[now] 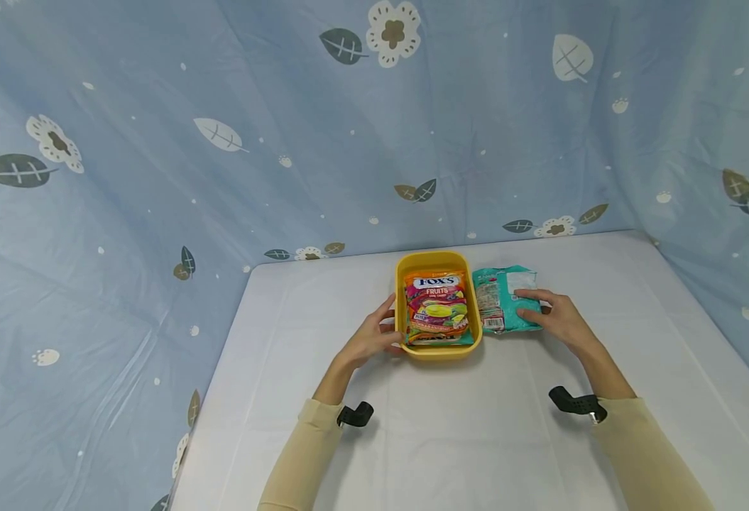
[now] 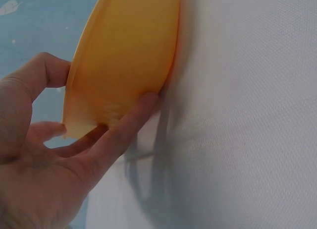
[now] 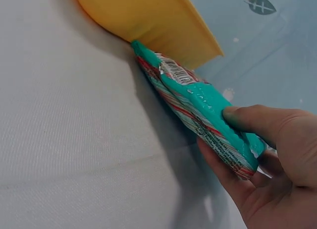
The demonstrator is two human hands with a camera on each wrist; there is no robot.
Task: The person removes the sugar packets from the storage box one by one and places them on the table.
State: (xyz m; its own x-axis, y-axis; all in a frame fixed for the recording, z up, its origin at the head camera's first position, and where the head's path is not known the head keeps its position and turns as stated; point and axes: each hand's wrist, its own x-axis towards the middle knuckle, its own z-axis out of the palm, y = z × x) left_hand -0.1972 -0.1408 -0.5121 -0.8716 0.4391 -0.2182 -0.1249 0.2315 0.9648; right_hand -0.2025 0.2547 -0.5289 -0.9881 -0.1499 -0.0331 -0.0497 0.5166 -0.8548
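Note:
A yellow plastic tub (image 1: 438, 353) sits on the white table with an orange and purple FOX'S fruit candy bag (image 1: 438, 305) lying face up inside. Beneath that bag, another orange and teal packet (image 1: 441, 339) peeks out. My left hand (image 1: 374, 333) holds the tub's left side; in the left wrist view the thumb is at the rim and the other fingers spread along the outer wall. Right beside the tub is a teal candy bag (image 3: 208, 107), its barcode side up. My right hand (image 3: 277, 154) pinches its right end, thumb on top and fingers underneath.
The white tablecloth (image 1: 451, 440) spreads around the tub toward me. A blue curtain with leaf and flower prints (image 1: 323, 163) hangs close behind the tub and along both sides of the table.

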